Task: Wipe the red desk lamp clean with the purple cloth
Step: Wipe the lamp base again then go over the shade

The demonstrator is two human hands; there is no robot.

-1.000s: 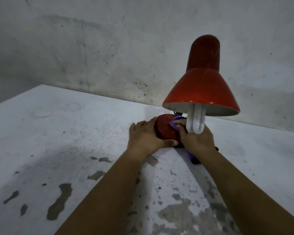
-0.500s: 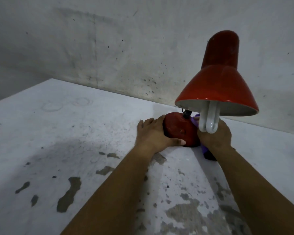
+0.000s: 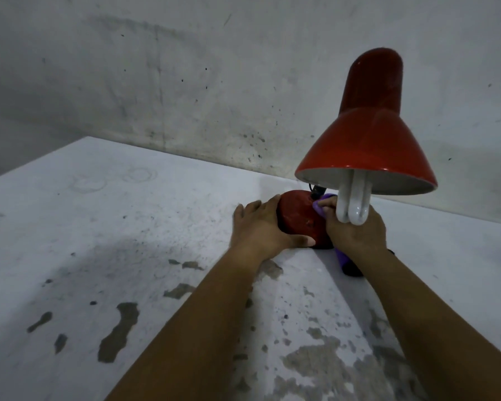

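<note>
Two bare forearms reach over a worn white table (image 3: pixel 104 233). L hand (image 3: pixel 261 227) lies flat-fingered against the red desk lamp (image 3: pixel 368 134) base's left side, bracing it. R hand (image 3: pixel 356 230), its grip curled round the purple cloth (image 3: pixel 408 208), presses the base's right side, probably near the stem. Shade w/ bulb hangs just above; wall behind.

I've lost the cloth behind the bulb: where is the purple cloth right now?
In the head view, the purple cloth is right of centre, gripped by the right hand against the lamp base, below the bulb, its tail trailing onto the table.
</note>
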